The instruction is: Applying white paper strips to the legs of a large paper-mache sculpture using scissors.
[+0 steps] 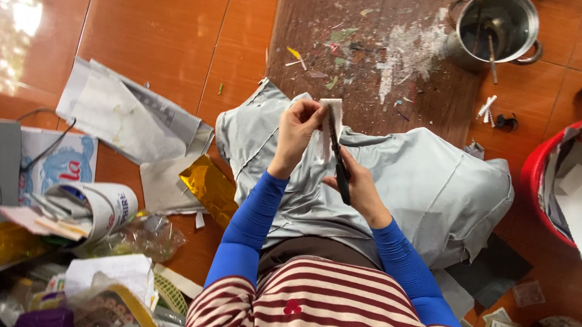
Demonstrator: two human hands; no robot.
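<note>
From the head camera, looking down, the person's left hand [298, 128] pinches a small white strip of paper [331, 120] at its upper left edge, fingers curled narrow around it. The right hand [359, 187] grips a pair of black-handled scissors [338, 158], fingers wrapped through the handles, with the dark blades pointing up and away into the paper strip. Both forearms wear bright blue long sleeves [251, 220], above a red-and-white striped garment [309, 301] at the near edge.

The paper and scissers sit at the middle of the scene, held above a large crumpled grey sheet [433, 184] that spreads over the person's lap and the floor to the right.

Far right, a round steel pot with two handles [499, 24] stands on a dark brown wooden board [371, 44] scattered with white powder and small coloured scraps. A red plastic basin [535, 171] holding white paper sits at the right edge.

To the left, on the orange tiled floor [157, 33], lie folded white and grey papers [125, 114] and a piece of shiny gold foil [208, 186] just beside the grey sheet. Nearer left, a rolled white paper tube [108, 205] rests on a heap of clear plastic wrappers [145, 236] and mixed packaging.
</note>
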